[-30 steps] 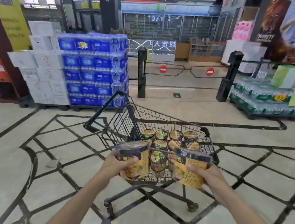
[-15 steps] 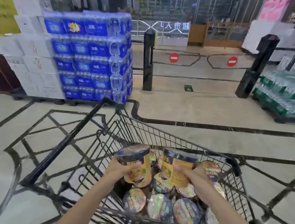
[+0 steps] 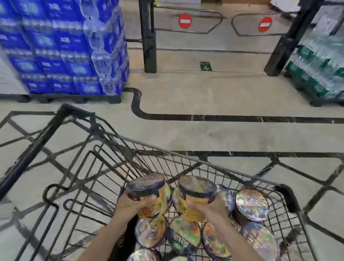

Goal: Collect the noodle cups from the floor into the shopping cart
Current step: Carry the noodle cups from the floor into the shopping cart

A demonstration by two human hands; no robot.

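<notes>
Left hand (image 3: 132, 205) and right hand (image 3: 210, 209) each hold a noodle cup, fingers curled around it, above the cups in the shopping cart (image 3: 286, 190).

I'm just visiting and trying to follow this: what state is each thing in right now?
Left hand: grips a yellow noodle cup over the cart.
Right hand: grips a second yellow noodle cup over the cart.
Black wire shopping cart: holds many foil-lidded noodle cups, lids up.
Swing gates with red no-entry signs: closed.
</notes>
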